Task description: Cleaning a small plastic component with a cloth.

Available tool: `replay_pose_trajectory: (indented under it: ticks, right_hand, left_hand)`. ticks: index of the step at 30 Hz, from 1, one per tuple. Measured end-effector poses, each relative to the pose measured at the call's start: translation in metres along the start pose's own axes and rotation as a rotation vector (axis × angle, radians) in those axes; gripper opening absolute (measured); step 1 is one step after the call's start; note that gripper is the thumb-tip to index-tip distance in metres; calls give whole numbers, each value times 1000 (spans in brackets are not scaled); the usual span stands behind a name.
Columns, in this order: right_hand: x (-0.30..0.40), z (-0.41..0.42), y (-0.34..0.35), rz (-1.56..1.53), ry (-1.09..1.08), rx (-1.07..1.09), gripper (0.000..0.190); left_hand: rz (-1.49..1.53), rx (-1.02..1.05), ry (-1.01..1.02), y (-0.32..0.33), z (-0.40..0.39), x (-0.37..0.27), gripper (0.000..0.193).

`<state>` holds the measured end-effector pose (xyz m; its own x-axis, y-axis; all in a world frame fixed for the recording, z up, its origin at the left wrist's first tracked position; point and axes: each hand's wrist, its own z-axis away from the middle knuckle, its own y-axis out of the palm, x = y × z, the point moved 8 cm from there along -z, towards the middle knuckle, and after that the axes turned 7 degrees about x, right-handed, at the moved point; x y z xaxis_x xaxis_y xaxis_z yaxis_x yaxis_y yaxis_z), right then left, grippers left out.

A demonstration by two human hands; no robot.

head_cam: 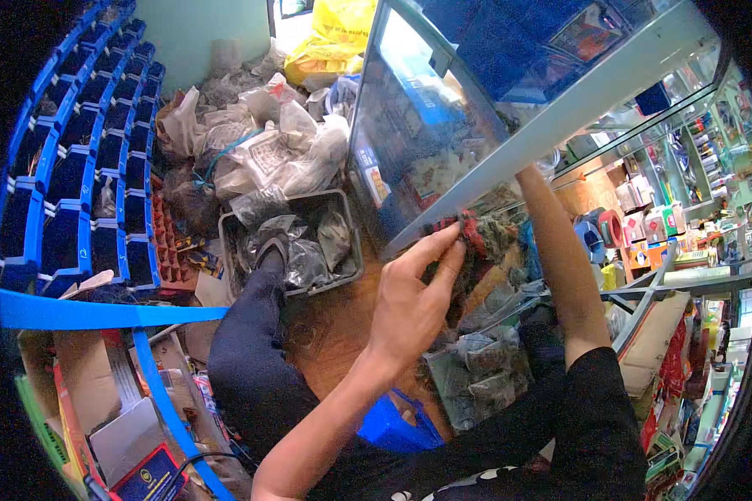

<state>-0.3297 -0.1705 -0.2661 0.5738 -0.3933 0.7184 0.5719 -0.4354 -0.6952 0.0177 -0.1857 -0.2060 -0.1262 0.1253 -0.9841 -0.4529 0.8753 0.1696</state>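
My left hand [413, 294] is at the middle of the view, with its thumb and fingertips pinched on a crumpled cloth [485, 235] in red, green and dark tones. The cloth lies against the lower edge of a pale metal frame bar [539, 134] that crosses the view at a slant. My right forearm reaches up behind this bar; the right hand is hidden, apart from what may be a blurred part seen through the glass. A dusty glass panel [426, 125] with a dark frame stands just beyond my left hand.
Blue storage bins [94, 150] rise at the left. Plastic bags [276, 150] are piled ahead, behind a black crate [326, 288] holding more bags, where one leg reaches. Below my hands are a grey tray [451, 388] and a blue container [395, 426]. Glass shelves with goods stand right.
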Motion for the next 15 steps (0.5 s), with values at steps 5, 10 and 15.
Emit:
replay_pose_trajectory:
  ticks: [5,10,15]
  right_hand:
    - [-13,-2,-24,84,-2,30,46]
    - [-16,0,-28,155,6,25,49]
    - [-48,8,-64,216,110,-66,51]
  left_hand:
    - [-54,47,14,5,2,3,28]
    - [-62,108,18,19,-1,9,26]
    - [-300,103,173,10,-2,-7,24]
